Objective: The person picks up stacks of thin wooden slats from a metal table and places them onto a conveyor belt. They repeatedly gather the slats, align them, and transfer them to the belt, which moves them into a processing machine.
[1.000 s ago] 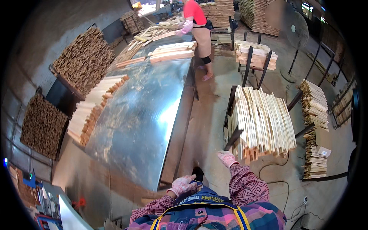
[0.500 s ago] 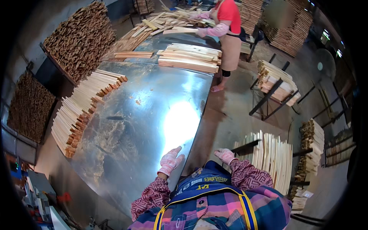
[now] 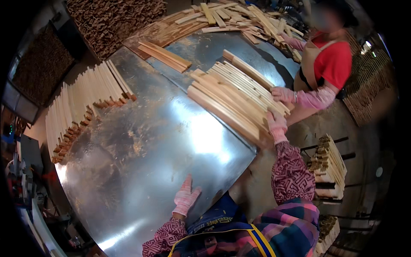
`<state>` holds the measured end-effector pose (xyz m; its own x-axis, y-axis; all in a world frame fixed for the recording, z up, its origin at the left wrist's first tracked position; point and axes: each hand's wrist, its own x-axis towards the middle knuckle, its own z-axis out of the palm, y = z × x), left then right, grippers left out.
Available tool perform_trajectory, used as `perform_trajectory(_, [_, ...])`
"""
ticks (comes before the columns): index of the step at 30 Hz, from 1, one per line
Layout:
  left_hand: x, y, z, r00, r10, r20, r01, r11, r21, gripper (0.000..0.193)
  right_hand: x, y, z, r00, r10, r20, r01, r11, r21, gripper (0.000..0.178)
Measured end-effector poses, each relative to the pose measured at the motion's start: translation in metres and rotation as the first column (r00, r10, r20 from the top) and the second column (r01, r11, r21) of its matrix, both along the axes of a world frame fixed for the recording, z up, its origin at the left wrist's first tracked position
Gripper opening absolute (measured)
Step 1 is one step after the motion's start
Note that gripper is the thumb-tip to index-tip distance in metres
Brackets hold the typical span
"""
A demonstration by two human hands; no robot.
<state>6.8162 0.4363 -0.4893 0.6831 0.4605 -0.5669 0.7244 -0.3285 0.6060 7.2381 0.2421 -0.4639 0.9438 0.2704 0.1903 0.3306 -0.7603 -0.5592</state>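
Observation:
My left hand [image 3: 187, 198], in a pinkish-white knit glove, is open with fingers spread over the near part of the shiny metal table [image 3: 150, 171], holding nothing. Stretched forward, my gloved right hand [image 3: 277, 123] touches the near right ends of a stack of pale wooden strips [image 3: 231, 96]. Its fingers look extended against the strip ends, not wrapped round one. Beside it, a co-worker's gloved hand [image 3: 282, 94] rests on the same stack, close to a strip [image 3: 248, 68] along its far side.
A long row of wooden strips [image 3: 85, 96] lines the table's left side. A few reddish strips [image 3: 165, 55] lie beyond the middle, with a loose heap [image 3: 222, 17] farther back. The co-worker [image 3: 332, 64] stands at the right edge; a rack of strips [image 3: 327, 167] stands at my right.
My right hand has reached forward from beside my body to the stack. My left hand stays over the table. The co-worker has leaned in, one hand now on the stack. The view has turned.

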Motion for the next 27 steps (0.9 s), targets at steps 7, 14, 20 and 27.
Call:
perform_trajectory(7, [0.184, 0.003, 0.0, 0.999, -0.04, -0.034, 0.037, 0.995, -0.097, 0.093, 0.179, 0.088, -0.042, 0.966, 0.257, 0.027, -0.238, 0.926, -0.292, 0.058])
perform_trajectory(14, [0.261, 0.006, -0.036, 0.996, 0.031, 0.079, -0.012, 0.974, -0.227, 0.103, 0.241, 0.151, -0.032, 0.946, -0.035, -0.321, -0.17, 0.792, -0.586, 0.084])
perform_trajectory(20, [0.246, -0.011, -0.052, 0.956, 0.191, 0.224, -0.094, 0.919, -0.382, 0.103, 0.244, 0.099, -0.095, 0.963, 0.187, -0.194, -0.264, 0.799, -0.541, 0.084])
perform_trajectory(27, [0.089, 0.004, -0.089, 0.894, 0.297, 0.337, -0.305, 0.952, -0.031, 0.108, 0.024, 0.118, -0.036, 0.876, 0.189, -0.444, -0.365, 0.86, -0.356, 0.084])
